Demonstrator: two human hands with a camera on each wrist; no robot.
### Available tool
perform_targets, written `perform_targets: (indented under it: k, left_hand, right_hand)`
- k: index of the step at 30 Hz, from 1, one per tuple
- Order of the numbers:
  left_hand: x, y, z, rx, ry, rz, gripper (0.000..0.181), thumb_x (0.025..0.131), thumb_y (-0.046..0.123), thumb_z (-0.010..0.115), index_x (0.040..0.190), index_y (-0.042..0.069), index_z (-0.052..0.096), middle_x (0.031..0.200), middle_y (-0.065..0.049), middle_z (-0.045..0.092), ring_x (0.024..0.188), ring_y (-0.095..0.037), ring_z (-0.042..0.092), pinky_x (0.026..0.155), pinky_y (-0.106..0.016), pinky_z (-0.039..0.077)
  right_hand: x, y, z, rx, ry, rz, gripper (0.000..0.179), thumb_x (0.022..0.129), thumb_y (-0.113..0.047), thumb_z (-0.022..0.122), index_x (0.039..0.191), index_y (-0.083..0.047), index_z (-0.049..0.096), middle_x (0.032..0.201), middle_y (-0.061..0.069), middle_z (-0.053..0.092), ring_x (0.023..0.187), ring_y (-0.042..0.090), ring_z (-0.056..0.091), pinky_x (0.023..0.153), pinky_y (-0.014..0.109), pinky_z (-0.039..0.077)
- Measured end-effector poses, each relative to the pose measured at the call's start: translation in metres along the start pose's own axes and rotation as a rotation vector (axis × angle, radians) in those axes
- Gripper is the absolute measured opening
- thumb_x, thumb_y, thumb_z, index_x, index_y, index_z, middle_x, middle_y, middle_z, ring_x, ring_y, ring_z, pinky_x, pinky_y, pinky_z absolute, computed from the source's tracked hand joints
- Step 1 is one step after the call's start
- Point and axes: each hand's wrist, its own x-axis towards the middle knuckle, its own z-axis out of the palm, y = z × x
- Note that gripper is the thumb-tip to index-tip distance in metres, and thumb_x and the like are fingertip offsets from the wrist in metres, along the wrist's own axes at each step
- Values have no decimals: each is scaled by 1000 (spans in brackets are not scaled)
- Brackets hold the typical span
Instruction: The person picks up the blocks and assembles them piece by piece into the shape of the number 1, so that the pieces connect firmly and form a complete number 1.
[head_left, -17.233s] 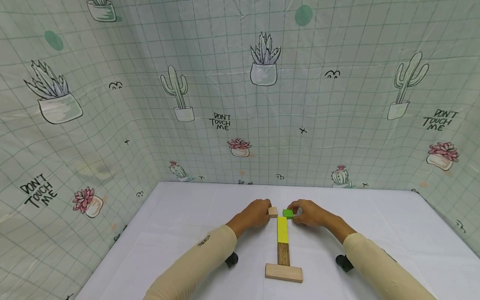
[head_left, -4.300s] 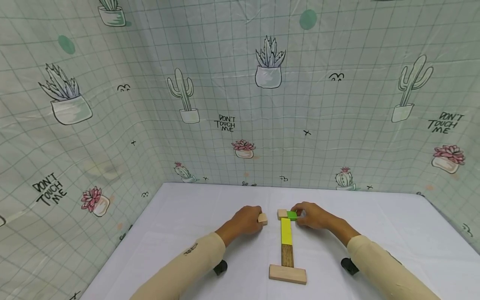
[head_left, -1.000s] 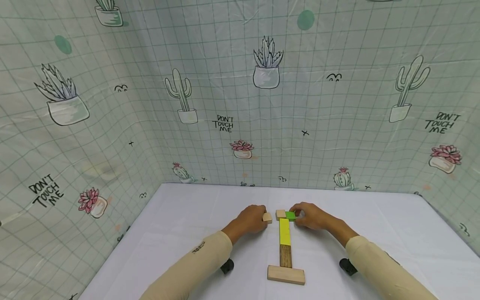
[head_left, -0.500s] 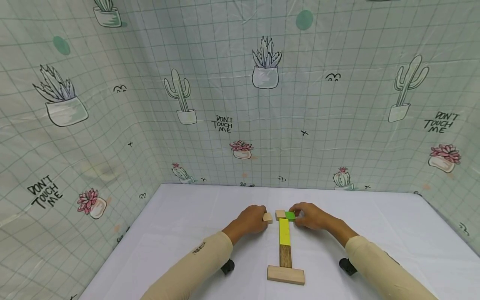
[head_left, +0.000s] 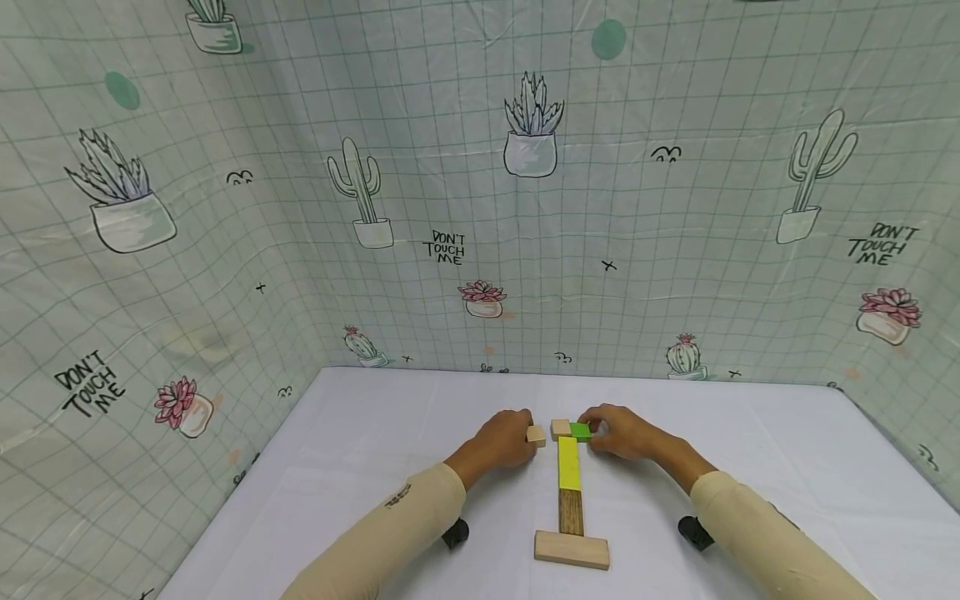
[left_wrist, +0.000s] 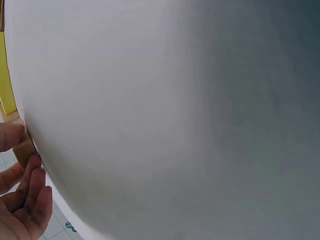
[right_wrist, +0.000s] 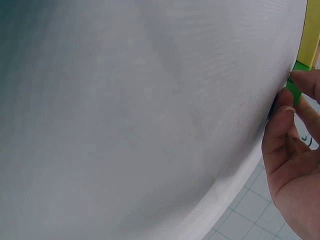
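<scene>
My left hand [head_left: 504,438] pinches a small pale wooden block [head_left: 536,436] between thumb and fingers; the left wrist view shows that wooden block [left_wrist: 24,150] under the thumb. A short gap separates it from another pale block [head_left: 561,429] on the table. That one sits against a green block [head_left: 580,432], which my right hand [head_left: 621,432] pinches at its right side. Below the pair runs a yellow block [head_left: 569,463], its far end at their near sides. A dark brown block [head_left: 571,512] continues the line toward me, ending at a long pale wooden block [head_left: 572,550] lying crosswise.
A white cloth covers the table [head_left: 420,400]. Behind and to the left hangs a gridded curtain [head_left: 570,217] printed with cacti. Black devices, one on the left [head_left: 455,533] and one on the right [head_left: 696,533], show beneath the sleeves.
Since the oldest frame, a pale block has come to rest against the green one, and my left hand holds another. That hand has shifted right since 4.3 seconds ago; the last second shows hardly any motion.
</scene>
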Motion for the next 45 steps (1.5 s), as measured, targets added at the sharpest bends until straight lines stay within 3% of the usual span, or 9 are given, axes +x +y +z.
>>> perform_targets:
  k: [19,29,45]
  left_hand:
    - [2,1,3,-22,13,-8,28,88,22,65,109,4,59,82,0,59,67,-10,50,60,-25,44]
    - [3,1,5,-23,32,26,27,88,22,67,106,4,59,83,-1,60,68,-8,51,61,-24,45]
    - [8,4,4,-58,17,21,21,88,16,66,103,3,58,80,-1,58,66,-11,50,56,-24,43]
  right_hand:
    - [-1,-3,0,5,-15,40,33,83,-11,68,115,-10,63,98,0,58,91,18,51,85,41,45]
    - [1,2,0,-11,-11,-4,30,83,-10,68,113,-10,63,96,-1,58,91,17,52,85,41,45]
    - [-1,-2,-2,3,-20,2,29,84,-10,67,113,-9,63,97,0,58,90,18,51,83,40,45]
